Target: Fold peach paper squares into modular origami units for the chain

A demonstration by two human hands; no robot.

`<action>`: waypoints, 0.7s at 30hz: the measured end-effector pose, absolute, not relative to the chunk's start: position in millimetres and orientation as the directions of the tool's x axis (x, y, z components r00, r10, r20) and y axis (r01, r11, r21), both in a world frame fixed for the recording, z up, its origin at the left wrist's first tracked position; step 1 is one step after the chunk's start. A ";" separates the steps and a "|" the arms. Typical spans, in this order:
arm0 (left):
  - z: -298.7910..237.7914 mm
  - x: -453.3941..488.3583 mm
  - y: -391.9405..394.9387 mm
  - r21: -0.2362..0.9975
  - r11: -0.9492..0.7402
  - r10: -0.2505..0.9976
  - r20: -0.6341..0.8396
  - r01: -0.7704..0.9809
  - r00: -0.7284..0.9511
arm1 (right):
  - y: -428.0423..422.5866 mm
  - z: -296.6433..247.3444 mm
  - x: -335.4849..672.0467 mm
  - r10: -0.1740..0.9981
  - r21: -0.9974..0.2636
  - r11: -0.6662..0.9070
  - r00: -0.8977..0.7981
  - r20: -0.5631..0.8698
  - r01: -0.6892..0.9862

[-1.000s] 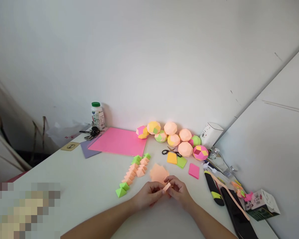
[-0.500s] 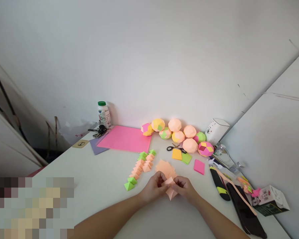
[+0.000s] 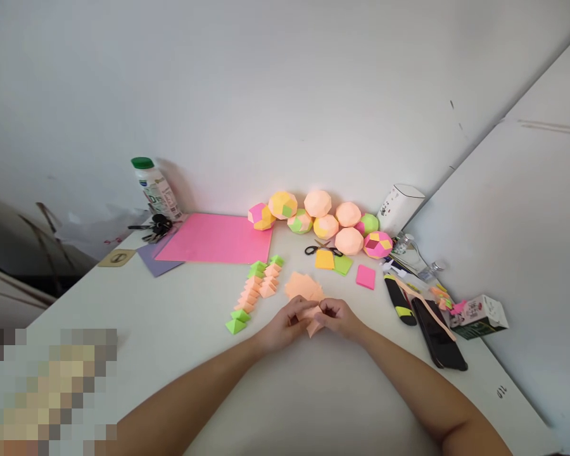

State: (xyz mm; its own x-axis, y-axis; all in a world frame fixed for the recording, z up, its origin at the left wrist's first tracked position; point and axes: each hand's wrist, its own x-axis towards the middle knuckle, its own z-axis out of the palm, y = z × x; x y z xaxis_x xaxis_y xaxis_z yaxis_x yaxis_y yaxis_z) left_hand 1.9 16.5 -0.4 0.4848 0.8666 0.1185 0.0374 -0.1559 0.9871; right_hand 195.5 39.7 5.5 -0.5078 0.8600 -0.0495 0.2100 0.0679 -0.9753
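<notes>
Between my two hands is a small piece of folded peach paper (image 3: 315,325), pinched at both sides. My left hand (image 3: 285,324) grips its left edge with thumb and fingers. At its right edge, my right hand (image 3: 342,318) closes thumb against forefinger. Just beyond the hands lies a fanned stack of peach paper sheets (image 3: 303,286), its near part hidden by my fingers. To the left, two rows of folded paper units (image 3: 249,294), green and peach, stand on the white table (image 3: 171,316).
Several paper balls (image 3: 348,241) line the wall. Scissors (image 3: 323,248) lie by yellow, green and pink paper pads (image 3: 365,277). A pink sheet (image 3: 218,237), keys (image 3: 158,225) and a bottle (image 3: 156,190) are back left; a phone (image 3: 437,332) and a carton (image 3: 482,316) are right.
The view has tilted and shifted, so the table things sit higher in the picture. Both hands keep hold of the peach paper, whose lower flap now shows less.
</notes>
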 end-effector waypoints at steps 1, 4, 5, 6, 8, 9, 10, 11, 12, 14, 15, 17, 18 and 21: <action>-0.9 2.0 16.5 0.991 -0.130 0.877 0.097 0.038 0.471 | 39.4 6.0 195.5 0.858 -0.978 0.060 -0.511 -0.052 0.201; -2.1 3.2 16.3 0.996 -0.082 0.900 0.064 0.024 0.430 | 38.8 7.4 195.3 0.850 -0.984 0.045 -0.525 -0.052 0.172; -2.4 3.7 16.2 0.997 -0.078 0.905 0.062 0.020 0.420 | 38.7 7.5 195.2 0.848 -0.985 0.044 -0.527 -0.050 0.165; -2.8 4.0 16.0 0.997 -0.076 0.909 0.062 0.019 0.411 | 38.7 7.5 195.2 0.849 -0.986 0.046 -0.526 -0.046 0.161; -3.5 4.2 15.6 0.997 -0.079 0.914 0.065 0.017 0.401 | 38.8 6.9 195.2 0.856 -0.985 0.057 -0.516 -0.034 0.161; -3.4 4.1 15.3 0.996 -0.088 0.913 0.074 0.017 0.401 | 38.8 6.5 195.3 0.857 -0.985 0.063 -0.515 -0.029 0.161; -3.0 3.8 15.1 0.994 -0.109 0.909 0.093 0.017 0.406 | 38.9 6.2 195.4 0.855 -0.985 0.067 -0.518 -0.026 0.162; -2.0 3.5 14.7 0.990 -0.137 0.902 0.117 0.018 0.416 | 39.0 6.0 195.5 0.849 -0.984 0.070 -0.528 -0.027 0.162; -0.7 3.2 14.4 0.985 -0.169 0.890 0.143 0.021 0.433 | 39.1 6.1 195.7 0.842 -0.984 0.069 -0.538 -0.030 0.163; 2.7 2.5 13.9 0.975 -0.221 0.860 0.179 0.032 0.477 | 39.2 6.6 195.9 0.831 -0.983 0.060 -0.554 -0.046 0.171; 4.2 2.3 13.7 0.972 -0.230 0.851 0.176 0.048 0.495 | 39.2 7.1 195.9 0.830 -0.983 0.056 -0.556 -0.052 0.174; 5.6 1.9 13.6 0.969 -0.233 0.845 0.160 0.082 0.511 | 39.1 8.1 195.7 0.833 -0.984 0.053 -0.551 -0.050 0.170; 5.6 1.8 13.7 0.968 -0.232 0.850 0.155 0.093 0.503 | 39.0 8.5 195.5 0.835 -0.985 0.053 -0.548 -0.047 0.164; 5.4 1.7 13.8 0.967 -0.220 0.869 0.134 0.128 0.477 | 39.0 8.8 194.7 0.837 -0.989 0.056 -0.546 -0.029 0.138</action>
State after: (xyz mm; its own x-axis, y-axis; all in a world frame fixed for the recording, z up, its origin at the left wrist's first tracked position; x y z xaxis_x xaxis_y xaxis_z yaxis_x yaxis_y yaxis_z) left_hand 1.7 13.8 5.4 0.4766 0.8688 0.1343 0.1280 -0.2197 0.9671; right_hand 194.7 39.0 8.8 -0.5461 0.8372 -0.0288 0.1381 0.0561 -0.9888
